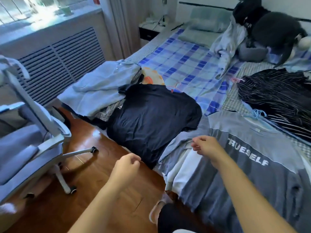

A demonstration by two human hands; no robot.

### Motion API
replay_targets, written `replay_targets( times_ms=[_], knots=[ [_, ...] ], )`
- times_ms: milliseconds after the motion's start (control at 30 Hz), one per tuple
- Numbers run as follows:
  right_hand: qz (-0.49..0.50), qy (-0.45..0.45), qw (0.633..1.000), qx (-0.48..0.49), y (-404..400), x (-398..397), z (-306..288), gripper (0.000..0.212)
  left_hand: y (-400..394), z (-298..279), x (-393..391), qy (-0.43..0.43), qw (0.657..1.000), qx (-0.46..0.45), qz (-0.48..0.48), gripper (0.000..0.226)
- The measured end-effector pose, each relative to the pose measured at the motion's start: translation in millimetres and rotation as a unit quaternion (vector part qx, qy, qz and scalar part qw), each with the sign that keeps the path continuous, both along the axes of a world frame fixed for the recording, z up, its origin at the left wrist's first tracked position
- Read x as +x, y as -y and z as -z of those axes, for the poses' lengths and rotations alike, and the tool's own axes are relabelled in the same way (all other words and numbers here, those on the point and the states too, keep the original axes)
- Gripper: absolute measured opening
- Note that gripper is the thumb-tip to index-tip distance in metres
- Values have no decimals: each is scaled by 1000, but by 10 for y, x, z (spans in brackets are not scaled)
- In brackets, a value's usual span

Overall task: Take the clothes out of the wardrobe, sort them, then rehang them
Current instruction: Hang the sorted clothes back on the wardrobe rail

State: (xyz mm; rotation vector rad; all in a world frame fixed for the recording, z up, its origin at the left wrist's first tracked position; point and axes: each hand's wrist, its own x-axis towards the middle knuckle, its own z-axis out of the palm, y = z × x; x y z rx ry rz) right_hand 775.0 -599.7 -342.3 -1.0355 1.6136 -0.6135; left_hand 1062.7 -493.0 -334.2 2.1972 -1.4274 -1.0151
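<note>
Sunlit window [33, 9] above slatted radiator cover [62, 63], wooden floor [101, 165], grey office chair [25, 148], bed with checked sheet [193, 64]

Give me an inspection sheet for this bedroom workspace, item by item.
Surface: bed with a blue checked sheet, partly covered by clothes.
Job's things: grey shirt lettered TRUESELF nearest; black T-shirt beside it; light grey top on a pile at the bed's edge; striped garment far right.
Clutter: dark plush toys and crumpled bedding at the headboard.
Grippers: left hand loosely curled, empty; right hand over the grey shirt, holding nothing visible.
Cables: wires on the nightstand.
Surroundings: office chair, radiator cover, window, wooden floor.
</note>
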Motion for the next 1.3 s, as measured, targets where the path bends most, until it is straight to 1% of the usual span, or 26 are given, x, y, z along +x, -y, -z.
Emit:
replay_targets(
  times_ms=[100,167,233,300,367,467,534,600,634,700,767,834,900,967,1034,1101,1134,1201,1234,1301],
  knots=[
    [24,21,999,41,488,333,438,17,423,345,307,-12,998,54,25,25],
    [30,30,995,95,823,584,722,15,758,496,591,-5,995,88,37,24],
    [26,35,988,145,1098,833,862,17,1055,521,888,16,990,127,54,21],
    [19,46,986,162,1345,1037,867,15,1285,497,1172,27,987,144,59,20],
    [23,50,985,166,1654,1206,751,12,1562,463,1439,37,986,149,61,21],
    [26,44,988,145,2079,1289,550,14,1901,532,1638,22,980,186,61,21],
    [57,41,989,133,2354,1278,522,15,2170,729,1704,13,972,223,78,19],
    [121,38,983,130,2552,1259,579,15,2481,1003,1718,10,964,243,110,13],
    [152,37,979,132,2607,1256,617,14,2642,1113,1690,11,962,240,130,12],
    [230,44,960,156,2709,1274,777,13,3197,1338,1596,14,954,225,198,18],
    [319,49,928,188,2740,1352,938,12,3935,1587,1466,25,935,197,296,29],
    [388,45,896,210,2820,1499,1055,10,4824,1895,1306,60,906,129,398,36],
    [432,57,868,237,2929,1713,1163,11,5778,2203,1175,111,878,54,462,43],
    [439,74,857,261,3035,1938,1260,13,6684,2430,1077,179,860,-9,478,48],
    [428,78,853,288,3171,2144,1417,14,7507,2586,980,233,858,-38,455,50],
    [426,82,848,304,3290,2313,1550,14,8106,2704,873,254,876,-15,410,46],
    [426,83,847,308,3340,2390,1582,14,8319,2779,852,270,876,15,399,44],
    [432,85,839,318,3419,2504,1678,14,8614,2967,840,282,862,67,415,43],
    [431,87,837,325,3448,2541,1722,14,8695,3065,827,282,851,76,437,41],
    [420,89,835,343,3483,2590,1791,14,8743,3193,825,294,829,67,470,36]
  ],
)
